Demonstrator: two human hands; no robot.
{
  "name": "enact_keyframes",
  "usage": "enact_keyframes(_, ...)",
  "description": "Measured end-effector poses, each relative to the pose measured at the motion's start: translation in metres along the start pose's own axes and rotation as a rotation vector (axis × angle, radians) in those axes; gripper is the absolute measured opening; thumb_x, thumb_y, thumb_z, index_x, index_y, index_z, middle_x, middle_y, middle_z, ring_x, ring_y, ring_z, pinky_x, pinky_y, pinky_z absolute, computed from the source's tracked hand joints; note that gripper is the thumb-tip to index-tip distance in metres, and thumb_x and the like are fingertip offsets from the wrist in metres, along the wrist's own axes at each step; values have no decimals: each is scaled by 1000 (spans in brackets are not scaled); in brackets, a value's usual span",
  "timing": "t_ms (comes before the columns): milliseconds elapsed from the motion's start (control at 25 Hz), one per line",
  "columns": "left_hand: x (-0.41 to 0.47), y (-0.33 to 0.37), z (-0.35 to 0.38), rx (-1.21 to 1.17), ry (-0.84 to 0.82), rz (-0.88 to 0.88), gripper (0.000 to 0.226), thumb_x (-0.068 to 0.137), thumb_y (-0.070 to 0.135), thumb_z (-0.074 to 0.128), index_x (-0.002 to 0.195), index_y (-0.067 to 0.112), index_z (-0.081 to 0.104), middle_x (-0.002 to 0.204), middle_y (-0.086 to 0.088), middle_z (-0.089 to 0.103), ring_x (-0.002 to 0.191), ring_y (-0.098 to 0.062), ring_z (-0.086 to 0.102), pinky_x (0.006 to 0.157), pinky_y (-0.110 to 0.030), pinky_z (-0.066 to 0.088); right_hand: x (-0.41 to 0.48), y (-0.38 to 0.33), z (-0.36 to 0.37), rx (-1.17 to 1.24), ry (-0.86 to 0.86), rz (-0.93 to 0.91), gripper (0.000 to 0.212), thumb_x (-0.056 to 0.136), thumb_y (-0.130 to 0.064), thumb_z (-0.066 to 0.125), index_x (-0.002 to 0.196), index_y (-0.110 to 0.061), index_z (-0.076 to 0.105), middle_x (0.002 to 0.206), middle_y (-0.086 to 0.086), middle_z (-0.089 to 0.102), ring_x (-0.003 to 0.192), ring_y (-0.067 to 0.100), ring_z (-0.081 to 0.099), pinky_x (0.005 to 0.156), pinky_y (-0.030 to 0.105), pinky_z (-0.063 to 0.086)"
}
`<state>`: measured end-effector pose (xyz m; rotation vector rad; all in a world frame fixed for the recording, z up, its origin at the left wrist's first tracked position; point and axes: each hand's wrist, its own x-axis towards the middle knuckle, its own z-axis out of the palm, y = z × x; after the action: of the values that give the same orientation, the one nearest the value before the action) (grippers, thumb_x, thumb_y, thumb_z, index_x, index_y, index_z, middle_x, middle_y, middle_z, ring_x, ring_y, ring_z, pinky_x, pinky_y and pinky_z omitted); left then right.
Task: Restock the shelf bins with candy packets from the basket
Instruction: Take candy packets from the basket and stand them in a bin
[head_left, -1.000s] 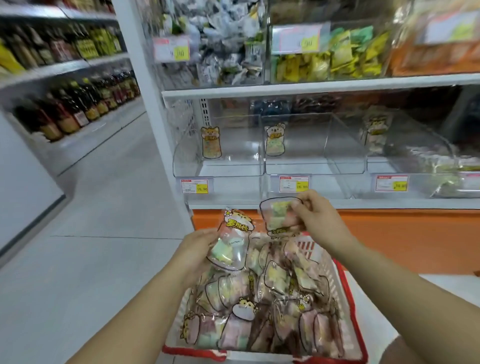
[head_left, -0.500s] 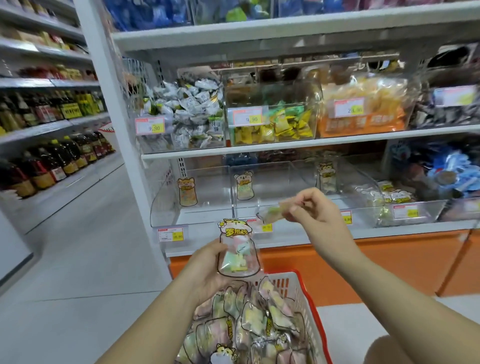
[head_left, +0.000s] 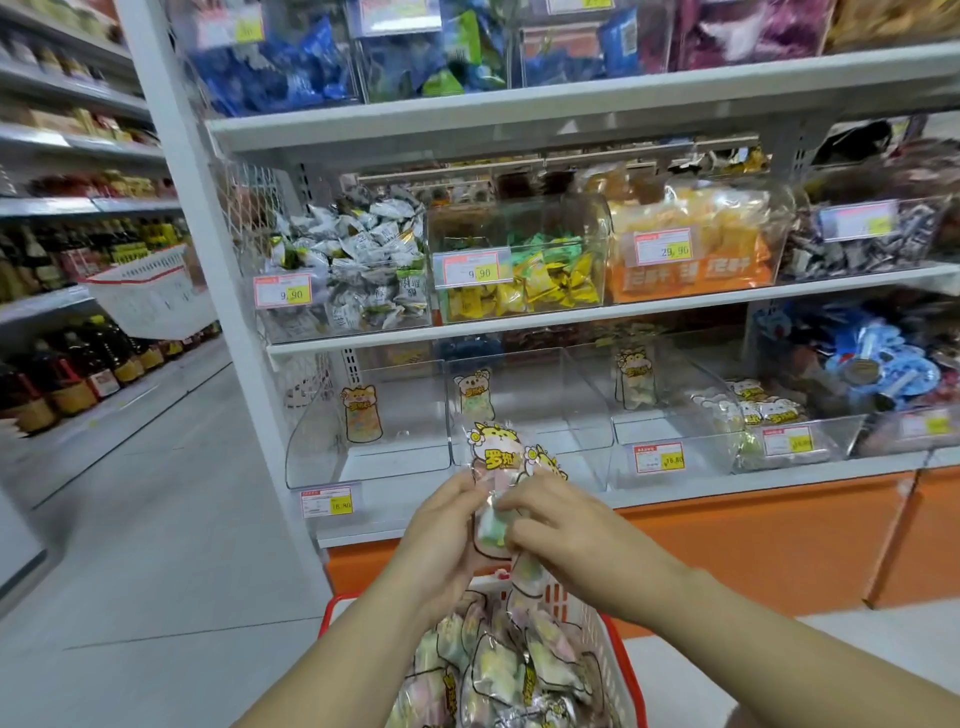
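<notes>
Candy packets (head_left: 494, 453): two, likely light, soft, slippery film; left hand (head_left: 441, 525) and right hand (head_left: 569, 538) fingers curled, pinching their lower halves.

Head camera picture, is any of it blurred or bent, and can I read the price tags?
Head view: the wide lens slants the white shelf post; the far-right bin is smeared, the candy packets fairly sharp; the middle 9.90 tag reads clearly.

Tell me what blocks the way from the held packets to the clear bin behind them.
Nothing visible. The left hand and right hand hold the packets before the clear bin, whose top is open.
</notes>
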<state>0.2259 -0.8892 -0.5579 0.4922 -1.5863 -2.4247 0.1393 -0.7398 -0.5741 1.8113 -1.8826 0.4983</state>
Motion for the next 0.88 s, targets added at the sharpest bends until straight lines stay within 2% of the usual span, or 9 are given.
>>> enact_keyframes(160,0,4,7,-50,-49,-29,34,105,26,47,122,0,62,103,-16,74,82,-24,73,61,-36,61,-1,3,0,38,74,159,33,98,-36,49,131,-40,53,133,-18,51,121,1,47,107,32,40)
enact_keyframes(240,2,3,10,-38,-119,-28,44,100,32,54,130,0,59,120,-22,69,103,-30,70,83,-41,60,-3,6,0,88,94,169,33,100,-26,48,133,-30,49,142,-6,47,128,11,48,104,33,45)
enact_keyframes(320,6,0,14,-36,-177,-8,48,95,28,59,133,-2,57,125,-24,66,111,-31,67,93,-38,56,-9,12,3,126,177,132,37,97,-8,55,132,-17,47,142,7,46,129,19,49,103,30,47)
enact_keyframes(480,23,-7,19,-43,-261,-13,52,88,13,67,137,6,52,129,-14,66,111,-23,67,88,-34,57,-15,22,9,299,352,338,41,89,3,66,118,-20,49,130,2,49,126,6,47,104,18,40)
enact_keyframes(600,39,-15,28,39,-239,-41,47,87,-10,63,123,19,58,111,-4,75,97,-17,73,75,-27,58,-21,38,14,316,388,438,42,88,8,64,110,-23,47,123,-1,49,120,-1,46,98,11,37)
enact_keyframes(680,50,-23,37,77,-191,-52,52,88,-22,53,123,17,58,104,-3,76,79,-10,73,62,-20,55,-23,48,17,348,405,486,41,90,7,60,113,-24,46,121,-6,47,118,0,47,97,15,40)
enact_keyframes(760,62,-27,45,84,-134,-56,59,89,-24,51,136,12,53,112,-6,72,80,-11,74,63,-20,56,-25,53,19,315,461,524,39,92,-2,61,121,-25,47,127,-10,45,124,4,45,102,25,42)
enact_keyframes(840,78,-30,50,62,-99,-61,64,89,-22,52,142,12,49,120,-10,70,91,-20,74,73,-30,59,-26,59,16,317,550,751,50,92,-17,67,135,-23,43,140,-7,42,135,10,39,110,31,36)
enact_keyframes(880,86,-31,53,57,-90,-59,64,89,-22,52,143,13,49,122,-12,70,96,-24,73,80,-36,59,-25,60,11,377,584,960,62,90,-24,71,142,-22,38,145,-5,40,138,11,37,113,32,33)
